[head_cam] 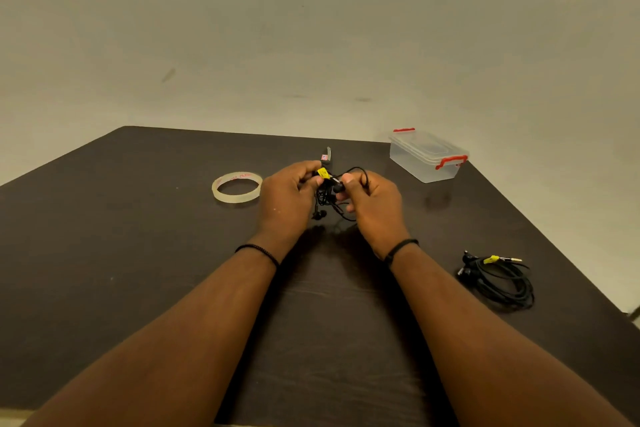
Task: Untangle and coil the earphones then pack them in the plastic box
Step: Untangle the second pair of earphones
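While both hands, left (287, 194) and right (372, 203), pinch a tangled black earphone cord (325, 196) above the dark matte counter (138, 253), a clear plastic box (427, 158) with red clips sits closed far right, near another coiled cord (498, 279) and a tape ring (237, 186).

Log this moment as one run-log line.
stage: untangling | left hand and right hand: grip tangled earphones | plastic box: closed | second earphones: on table

Both forearms extended forward, converging toward centre. Left hand (289, 196) and right hand (372, 201) raised close together, backs toward camera, fingers curled inward in a pinching grip. Dark band worn on each wrist.
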